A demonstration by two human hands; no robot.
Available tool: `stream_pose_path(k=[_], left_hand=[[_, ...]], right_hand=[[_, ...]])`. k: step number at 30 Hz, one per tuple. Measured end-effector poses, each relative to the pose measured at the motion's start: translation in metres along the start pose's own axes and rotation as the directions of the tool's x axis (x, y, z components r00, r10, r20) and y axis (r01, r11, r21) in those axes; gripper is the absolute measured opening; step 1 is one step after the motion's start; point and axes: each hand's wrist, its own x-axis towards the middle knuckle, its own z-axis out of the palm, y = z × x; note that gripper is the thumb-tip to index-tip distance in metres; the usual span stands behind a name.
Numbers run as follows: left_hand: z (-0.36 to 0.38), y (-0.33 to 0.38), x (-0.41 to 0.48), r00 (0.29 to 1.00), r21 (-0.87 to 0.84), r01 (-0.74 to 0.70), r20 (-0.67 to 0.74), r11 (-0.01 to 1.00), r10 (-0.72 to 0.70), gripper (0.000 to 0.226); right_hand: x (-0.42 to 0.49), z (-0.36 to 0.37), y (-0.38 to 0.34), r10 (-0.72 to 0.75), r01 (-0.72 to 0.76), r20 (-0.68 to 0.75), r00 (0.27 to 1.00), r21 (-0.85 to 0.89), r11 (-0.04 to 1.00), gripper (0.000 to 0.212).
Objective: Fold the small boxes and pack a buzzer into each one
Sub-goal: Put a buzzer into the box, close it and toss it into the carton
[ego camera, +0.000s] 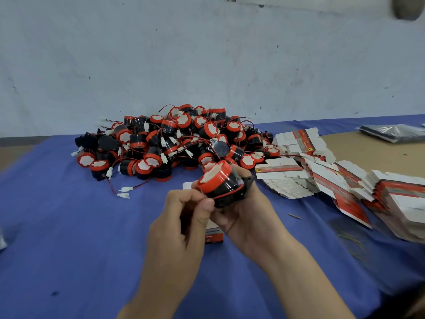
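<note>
both hands meet mid-table: i see my left hand (184, 217) pinching the red wire of a buzzer (220, 184) that my right hand (243, 210) grips. beneath them sits a small box (213, 236). buzzer pile (170, 141) far left, flat boxes (326, 176) right.

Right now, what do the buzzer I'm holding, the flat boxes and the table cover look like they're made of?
Buzzer: glossy black plastic body, judging by the highlights, with a matte red plastic-looking cap. Flat boxes: thin printed cardboard, stacked in fanned sheets with pale cut edges. Table cover: blue woven-looking cloth, matte and softly wrinkled, though the weave is too fine to confirm.
</note>
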Motion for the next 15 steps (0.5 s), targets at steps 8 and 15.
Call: stream_pose_path(k=[8, 15], left_hand=[[-0.003, -0.010, -0.006, 0.996, -0.034, 0.060, 0.063, 0.998, -0.057, 0.033], [-0.009, -0.009, -0.005, 0.997, 0.038, -0.075, 0.037, 0.997, 0.073, 0.028]], right_hand=[[-0.002, -0.010, -0.002, 0.082, -0.079, 0.056, 0.995, -0.055, 0.995, 0.036], [-0.003, -0.011, 0.002, 0.125, -0.122, 0.086, 0.988, -0.031, 0.992, 0.029]])
